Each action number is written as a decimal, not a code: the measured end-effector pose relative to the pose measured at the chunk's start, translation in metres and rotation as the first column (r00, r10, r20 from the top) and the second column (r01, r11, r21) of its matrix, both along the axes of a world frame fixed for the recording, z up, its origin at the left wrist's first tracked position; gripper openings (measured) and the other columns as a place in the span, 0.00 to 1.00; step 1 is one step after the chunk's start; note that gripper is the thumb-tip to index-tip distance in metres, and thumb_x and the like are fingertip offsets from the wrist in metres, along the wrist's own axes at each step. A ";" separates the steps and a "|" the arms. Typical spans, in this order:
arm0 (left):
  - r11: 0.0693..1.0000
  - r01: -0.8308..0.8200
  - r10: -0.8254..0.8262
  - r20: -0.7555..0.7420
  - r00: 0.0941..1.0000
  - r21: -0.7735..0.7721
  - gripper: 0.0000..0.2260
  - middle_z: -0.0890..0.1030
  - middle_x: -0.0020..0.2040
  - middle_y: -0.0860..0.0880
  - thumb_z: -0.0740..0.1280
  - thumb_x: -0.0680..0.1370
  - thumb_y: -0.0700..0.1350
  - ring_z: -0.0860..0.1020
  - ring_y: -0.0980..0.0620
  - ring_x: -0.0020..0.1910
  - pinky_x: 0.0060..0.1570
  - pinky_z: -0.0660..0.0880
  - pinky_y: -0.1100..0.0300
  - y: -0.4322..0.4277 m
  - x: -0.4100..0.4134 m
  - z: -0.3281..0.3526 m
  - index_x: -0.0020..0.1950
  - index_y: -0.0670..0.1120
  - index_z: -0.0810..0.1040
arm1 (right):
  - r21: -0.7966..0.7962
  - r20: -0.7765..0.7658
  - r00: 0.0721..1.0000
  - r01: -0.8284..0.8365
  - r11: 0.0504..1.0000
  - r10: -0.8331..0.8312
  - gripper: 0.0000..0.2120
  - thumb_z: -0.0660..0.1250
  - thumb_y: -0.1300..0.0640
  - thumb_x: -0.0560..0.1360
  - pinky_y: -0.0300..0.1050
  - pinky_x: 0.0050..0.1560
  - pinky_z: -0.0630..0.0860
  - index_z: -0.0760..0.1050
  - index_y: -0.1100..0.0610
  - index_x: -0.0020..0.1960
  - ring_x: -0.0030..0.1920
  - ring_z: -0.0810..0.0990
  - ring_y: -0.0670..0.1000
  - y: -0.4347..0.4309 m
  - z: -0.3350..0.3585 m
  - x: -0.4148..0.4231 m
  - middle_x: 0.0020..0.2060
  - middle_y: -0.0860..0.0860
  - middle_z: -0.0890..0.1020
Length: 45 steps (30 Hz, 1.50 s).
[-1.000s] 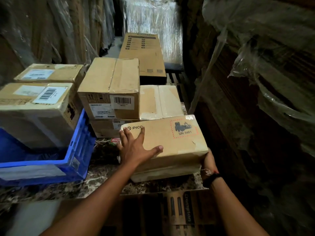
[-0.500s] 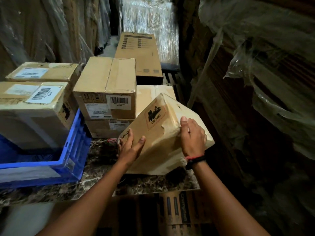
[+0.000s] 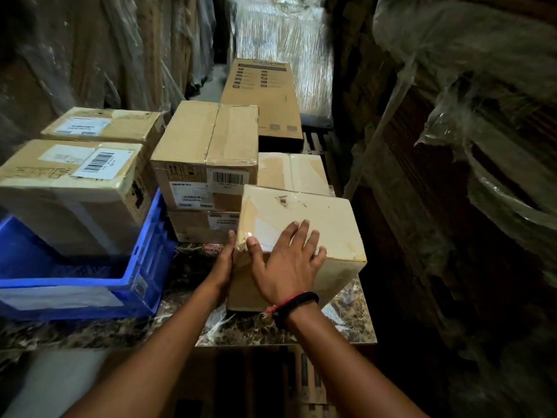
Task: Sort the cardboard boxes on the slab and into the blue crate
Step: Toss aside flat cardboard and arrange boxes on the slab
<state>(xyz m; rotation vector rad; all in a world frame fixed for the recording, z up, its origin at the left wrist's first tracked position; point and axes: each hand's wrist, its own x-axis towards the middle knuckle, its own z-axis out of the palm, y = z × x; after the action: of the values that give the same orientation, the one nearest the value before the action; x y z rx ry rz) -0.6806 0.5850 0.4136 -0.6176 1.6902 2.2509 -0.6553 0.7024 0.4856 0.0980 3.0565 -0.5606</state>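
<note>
Right hand: my right hand [image 3: 289, 260] lies flat and spread on the near box [image 3: 304, 233], palm on its top near edge, fingers open, pressing not gripping.
Left hand: my left hand [image 3: 224, 263] is pressed flat against that box's left face, fingers straight; between the two palms I have the box steadied.
Near box: it stands on the marble slab [image 3: 355, 324] at about 1 o'clock from me, upright, its left face just beside the stacked boxes [image 3: 208, 164] at 12 o'clock.
Blue crate: the blue crate [image 3: 141, 267] sits at 10 o'clock with a labelled box [image 3: 72, 188] already in it.
Step in hand: I judge I am setting this box in its place on the slab.
Next move: squaring it up probably calls for a light push from both palms, then letting go.
Far end: a long printed carton [image 3: 265, 98] lies at 12 o'clock, beyond the stack.
</note>
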 end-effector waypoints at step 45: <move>-0.105 0.088 -0.717 0.137 0.684 -0.991 0.31 0.37 0.80 0.52 0.37 0.72 0.72 0.35 0.54 0.78 0.75 0.41 0.47 -0.029 -0.020 0.056 0.75 0.69 0.43 | -0.012 -0.071 0.867 -0.496 0.868 0.494 0.28 0.48 0.44 0.78 0.51 0.77 0.49 0.57 0.49 0.77 0.78 0.45 0.51 0.147 -0.014 -0.080 0.78 0.52 0.53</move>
<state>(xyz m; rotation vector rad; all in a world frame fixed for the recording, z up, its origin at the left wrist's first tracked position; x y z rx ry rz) -0.7005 0.5558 0.4693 0.4516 2.9888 0.3161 -0.7351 0.8489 0.4711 -0.7017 2.9459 -0.5721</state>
